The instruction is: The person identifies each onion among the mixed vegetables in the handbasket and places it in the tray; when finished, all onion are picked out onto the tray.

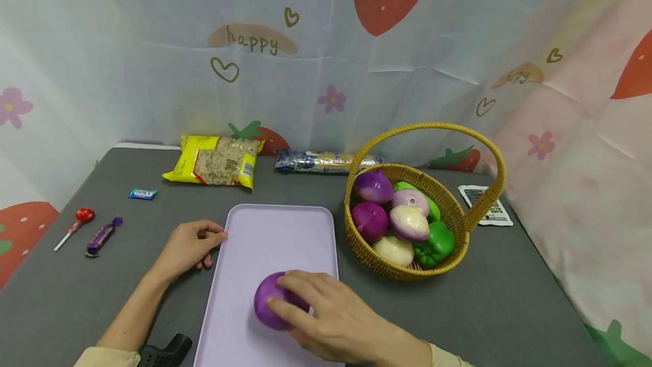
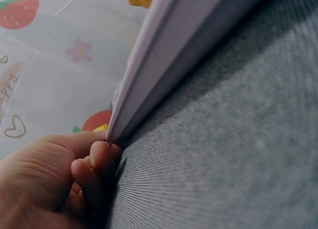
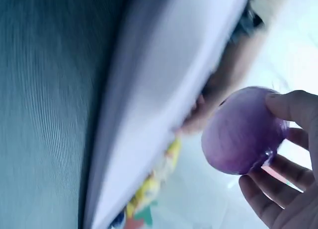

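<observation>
My right hand (image 1: 336, 316) holds a round purple onion (image 1: 267, 302) above the near half of a pale lilac tray (image 1: 280, 237). In the right wrist view the thumb and fingertips grip the onion (image 3: 238, 132) from one side, apart from the tray. My left hand (image 1: 189, 248) is at the tray's left rim; in the left wrist view its thumb and curled forefinger pinch the rim (image 2: 124, 97). Right of the tray stands a yellow wicker basket (image 1: 363, 251) with purple onions (image 1: 369, 221), pale onions (image 1: 409, 222) and a green bell pepper (image 1: 435, 244) in it.
Behind the tray lie a yellow snack bag (image 1: 219, 161) and a long shiny packet (image 1: 326, 162). At left are a lollipop (image 1: 81, 220), a purple-wrapped candy (image 1: 103, 237) and a small blue candy (image 1: 142, 193). A white sachet (image 1: 496, 217) lies beyond the basket, whose handle arches high.
</observation>
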Tool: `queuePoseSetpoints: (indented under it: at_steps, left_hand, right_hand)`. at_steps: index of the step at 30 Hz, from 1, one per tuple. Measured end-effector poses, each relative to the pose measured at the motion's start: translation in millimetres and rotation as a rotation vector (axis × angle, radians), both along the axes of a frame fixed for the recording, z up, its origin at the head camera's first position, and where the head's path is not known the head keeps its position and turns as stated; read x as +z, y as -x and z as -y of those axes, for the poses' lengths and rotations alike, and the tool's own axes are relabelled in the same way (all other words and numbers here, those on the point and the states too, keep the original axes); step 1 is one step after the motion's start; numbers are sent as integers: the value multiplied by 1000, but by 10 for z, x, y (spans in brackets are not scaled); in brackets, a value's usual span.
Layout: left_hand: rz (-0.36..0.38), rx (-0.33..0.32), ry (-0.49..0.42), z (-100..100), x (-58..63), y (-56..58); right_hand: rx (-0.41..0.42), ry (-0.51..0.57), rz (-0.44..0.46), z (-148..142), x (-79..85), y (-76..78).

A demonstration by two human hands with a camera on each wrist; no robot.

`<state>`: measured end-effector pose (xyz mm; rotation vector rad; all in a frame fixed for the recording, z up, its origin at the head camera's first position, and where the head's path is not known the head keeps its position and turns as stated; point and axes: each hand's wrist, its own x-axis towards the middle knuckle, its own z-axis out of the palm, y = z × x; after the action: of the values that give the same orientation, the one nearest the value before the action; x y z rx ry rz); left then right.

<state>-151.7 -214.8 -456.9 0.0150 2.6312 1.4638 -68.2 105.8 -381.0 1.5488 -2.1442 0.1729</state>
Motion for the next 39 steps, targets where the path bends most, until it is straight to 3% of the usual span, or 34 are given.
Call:
queuePoseSetpoints:
  at_steps: [3, 7, 17, 33, 39]
  left_hand:
    - [3, 3, -9, 4, -14, -9]
    - [6, 2, -17, -1, -25, -16]
    - [12, 0, -20, -8, -20, -4]
    - [-15, -6, -21, 5, -39, 4]
    - [-13, -10, -32, 3, 5, -8]
  right_hand:
    - [76, -182, 110, 106, -62, -52]
    - [117, -333, 198, 202, -92, -71]
    - [103, -253, 93, 311, -189, -23]
    - [42, -287, 90, 308, -191, -22]
    - [43, -325, 133, 300, -167, -22]
